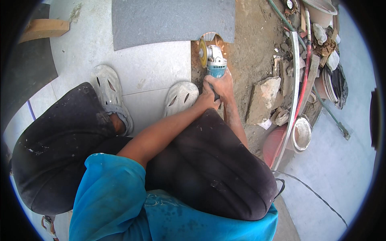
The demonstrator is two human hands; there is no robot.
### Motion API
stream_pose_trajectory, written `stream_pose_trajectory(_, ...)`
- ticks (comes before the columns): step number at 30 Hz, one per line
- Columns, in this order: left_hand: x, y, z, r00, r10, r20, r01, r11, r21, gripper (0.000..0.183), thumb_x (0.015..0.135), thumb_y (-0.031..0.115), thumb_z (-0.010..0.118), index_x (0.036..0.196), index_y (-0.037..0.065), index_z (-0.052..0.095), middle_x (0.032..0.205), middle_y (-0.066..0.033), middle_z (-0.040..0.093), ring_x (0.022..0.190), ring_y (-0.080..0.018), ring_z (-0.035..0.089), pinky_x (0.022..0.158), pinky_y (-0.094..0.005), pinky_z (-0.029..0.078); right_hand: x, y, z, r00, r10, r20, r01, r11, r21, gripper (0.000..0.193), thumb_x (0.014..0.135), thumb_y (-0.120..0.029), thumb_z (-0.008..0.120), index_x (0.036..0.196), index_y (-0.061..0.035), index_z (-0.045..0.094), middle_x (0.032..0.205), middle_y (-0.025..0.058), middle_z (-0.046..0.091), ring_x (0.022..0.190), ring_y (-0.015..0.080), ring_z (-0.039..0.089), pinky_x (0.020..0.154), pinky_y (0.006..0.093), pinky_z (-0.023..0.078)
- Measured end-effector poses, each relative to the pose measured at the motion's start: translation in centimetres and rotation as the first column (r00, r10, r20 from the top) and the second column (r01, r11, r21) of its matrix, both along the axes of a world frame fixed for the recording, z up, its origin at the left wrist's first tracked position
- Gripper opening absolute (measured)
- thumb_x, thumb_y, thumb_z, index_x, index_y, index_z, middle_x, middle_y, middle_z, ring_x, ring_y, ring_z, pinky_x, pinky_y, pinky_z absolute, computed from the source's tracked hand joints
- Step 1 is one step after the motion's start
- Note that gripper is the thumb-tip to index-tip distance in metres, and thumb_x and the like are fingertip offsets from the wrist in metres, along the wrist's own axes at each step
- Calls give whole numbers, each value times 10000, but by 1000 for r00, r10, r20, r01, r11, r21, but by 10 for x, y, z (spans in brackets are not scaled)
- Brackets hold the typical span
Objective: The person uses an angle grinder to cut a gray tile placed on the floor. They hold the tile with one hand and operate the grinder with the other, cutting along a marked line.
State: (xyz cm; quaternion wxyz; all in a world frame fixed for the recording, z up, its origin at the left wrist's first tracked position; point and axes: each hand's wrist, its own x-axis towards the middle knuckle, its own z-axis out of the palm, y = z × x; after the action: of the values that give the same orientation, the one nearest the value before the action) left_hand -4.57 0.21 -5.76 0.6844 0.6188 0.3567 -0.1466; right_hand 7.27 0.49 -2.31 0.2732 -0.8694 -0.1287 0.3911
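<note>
An angle grinder point(217, 70) with a teal body and silver head is held in both my hands, between my knees and a dark grey tile point(173, 21). My right hand point(223, 85) wraps round the teal body, just behind the head. Closer to me, my left hand point(206, 99) is closed on the dark rear part, which the fingers mostly hide. The yellowish disc point(203, 53) stands on edge at the left of the head, just short of the tile. A rounded notch with slits shows in the tile's near edge. Whether the disc spins, I cannot tell.
My shoes rest on pale floor tiles point(148, 68). Bare soil point(251, 52) runs along the right, with broken slabs point(263, 99), a long metal strip point(296, 72), a red pipe and a whitish bucket point(301, 134). A black cable point(317, 195) trails at lower right. A wooden piece point(47, 29) lies far left.
</note>
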Motion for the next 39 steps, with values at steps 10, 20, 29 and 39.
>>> stream_pose_trajectory(10, 1, 0, -1, 999, 11, -49, -11, 1000, 5, 1101, 843, 297, 749, 1451, -141, -57, 1443, -425, 342, 1326, -482, 473, 1070, -446, 440, 1, 1, -2, 1000, 1, -14, 0, 1000, 4, 577, 636, -237, 762, 1126, 35, 627, 987, 190, 720, 909, 299, 709, 804, 401, 544)
stream_pose_trajectory(20, -2, 1, 5, 999, 32, 20, -33, 999, 29, 1014, 841, 269, 736, 1391, -231, 45, 1292, -458, 397, 1163, -528, 548, 987, -475, 487, 0, -5, -9, 999, 27, 17, -26, 999, -17, 510, 680, -262, 754, 1090, 18, 639, 942, 145, 721, 859, 245, 686, 798, 383, 536)
stream_pose_trajectory(29, -1, -1, -1, 998, -10, -54, 9, 1000, -17, 1115, 837, 296, 756, 1461, -136, -60, 1456, -417, 322, 1347, -483, 447, 1097, -439, 416, 0, -3, -7, 1000, 14, -5, -14, 999, -51, 615, 619, -253, 767, 1139, 39, 617, 1012, 208, 715, 948, 325, 707, 832, 416, 542)
stream_pose_trajectory(39, 1, 0, -2, 998, 6, -61, -7, 1000, -14, 1138, 835, 312, 757, 1467, -134, -78, 1471, -412, 310, 1356, -485, 436, 1096, -444, 415, 0, -2, -8, 1000, -7, -2, 7, 1000, -16, 595, 632, -236, 759, 1142, 36, 621, 1008, 197, 714, 943, 307, 706, 832, 404, 541)
